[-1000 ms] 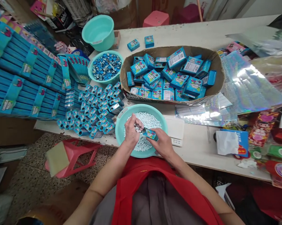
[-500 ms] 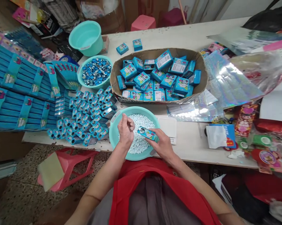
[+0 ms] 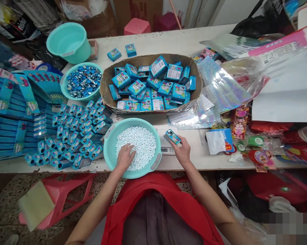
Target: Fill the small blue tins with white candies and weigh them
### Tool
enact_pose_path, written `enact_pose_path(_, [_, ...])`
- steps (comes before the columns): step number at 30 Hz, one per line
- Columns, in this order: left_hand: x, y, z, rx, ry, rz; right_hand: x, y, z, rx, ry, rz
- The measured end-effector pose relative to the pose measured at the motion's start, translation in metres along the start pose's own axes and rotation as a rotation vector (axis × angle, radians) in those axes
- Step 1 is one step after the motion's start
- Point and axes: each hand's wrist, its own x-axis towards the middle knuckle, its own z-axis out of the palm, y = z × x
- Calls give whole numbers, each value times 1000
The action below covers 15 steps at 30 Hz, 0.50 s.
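Observation:
My left hand (image 3: 126, 156) rests on small white candies (image 3: 140, 141) in a turquoise basin (image 3: 107, 149), its fingers loosely apart and touching them. Between the fingers and thumb of my right hand (image 3: 182, 149) is a small blue candy box (image 3: 172, 137) with a round hole in its top. That hand holds the box over a white kitchen scale (image 3: 168, 150), just right of the basin; whether the box touches the scale I cannot tell.
Many blue boxes with holes (image 3: 74, 132) stand left of the basin. Behind it are a cardboard tray (image 3: 104, 98) of printed boxes and a bowl (image 3: 64, 85) of metallic blue caps. Plastic sheets (image 3: 219, 88) and packets lie right. A pink stool (image 3: 58, 197) stands lower left.
My left hand has gone from a closed grip above the basin down onto the candies and opened. My right hand has carried the box rightward from the basin to above the scale.

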Motion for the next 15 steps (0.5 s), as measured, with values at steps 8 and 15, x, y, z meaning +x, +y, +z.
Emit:
enact_pose_path(8, [-12,-14,-8,-30,37,-3,-20,21,-24,122,16,142])
enact_pose_path(15, [-9,-2,-10,-85,29,20,-51,56,-33,124,30,347])
